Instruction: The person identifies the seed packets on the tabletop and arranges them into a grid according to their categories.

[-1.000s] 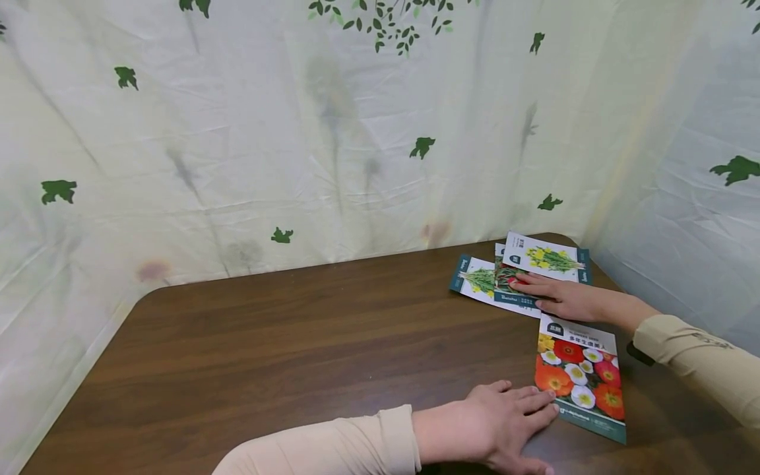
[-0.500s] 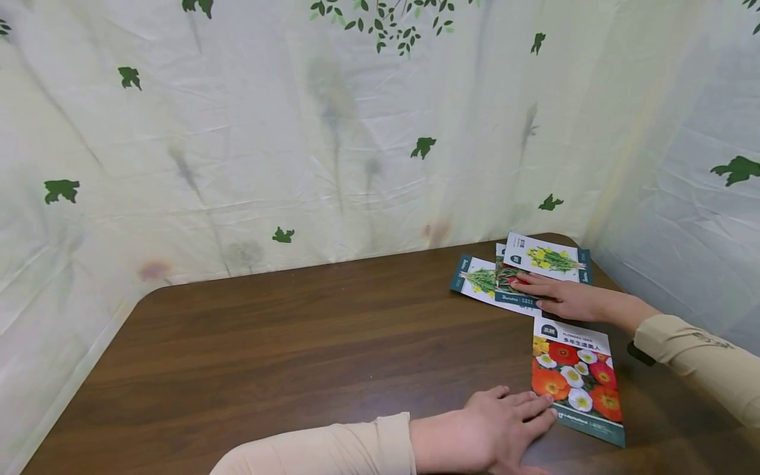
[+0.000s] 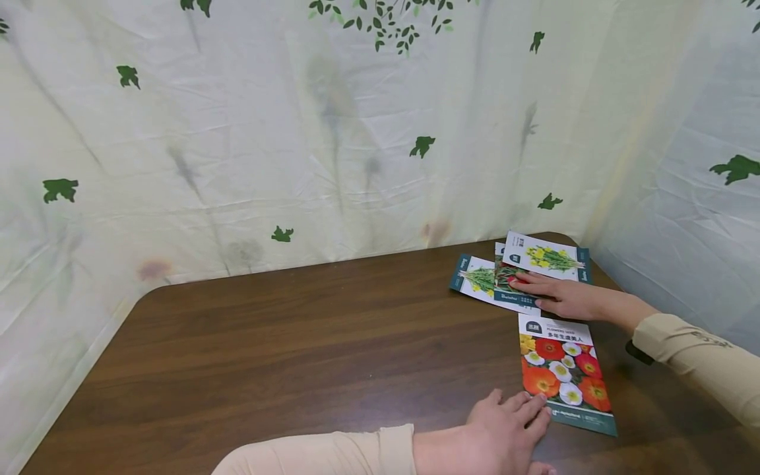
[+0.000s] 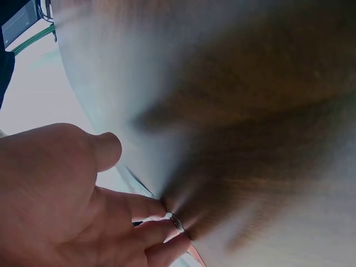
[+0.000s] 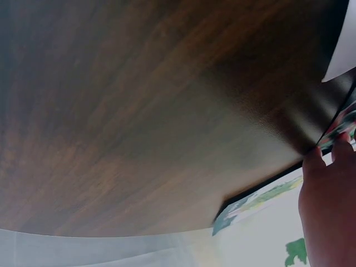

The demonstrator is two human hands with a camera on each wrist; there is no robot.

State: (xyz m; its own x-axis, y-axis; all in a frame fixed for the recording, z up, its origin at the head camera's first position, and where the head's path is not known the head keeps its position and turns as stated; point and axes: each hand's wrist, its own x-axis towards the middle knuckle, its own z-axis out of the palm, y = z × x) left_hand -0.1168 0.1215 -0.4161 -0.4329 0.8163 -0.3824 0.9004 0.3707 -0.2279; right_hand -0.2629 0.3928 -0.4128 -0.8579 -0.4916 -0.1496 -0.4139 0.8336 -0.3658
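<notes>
A flower seed packet [image 3: 567, 376], printed with red, orange and white poppies, lies face up on the brown table [image 3: 297, 343]. The fingertips of my left hand [image 3: 505, 429] touch its lower left edge, fingers stretched out. Farther back, my right hand [image 3: 570, 300] rests flat on a packet with a red picture [image 3: 507, 277], partly hidden under the hand. That one overlaps a packet with yellow flowers and green stems [image 3: 549, 254] on its right and a similar packet [image 3: 477, 277] on its left. In the right wrist view, the right hand [image 5: 331, 194] touches the packets' edge.
A pale curtain [image 3: 356, 132] with green leaf prints stands behind the table and along its right side. The table's rounded back corners show at left and right. In the left wrist view, a dark device with a screen [image 4: 19, 23] sits beyond the table edge.
The poppy packet has slid left and turned slightly, with my left fingertips at its edge. My right hand and the packets under it have stayed in place.
</notes>
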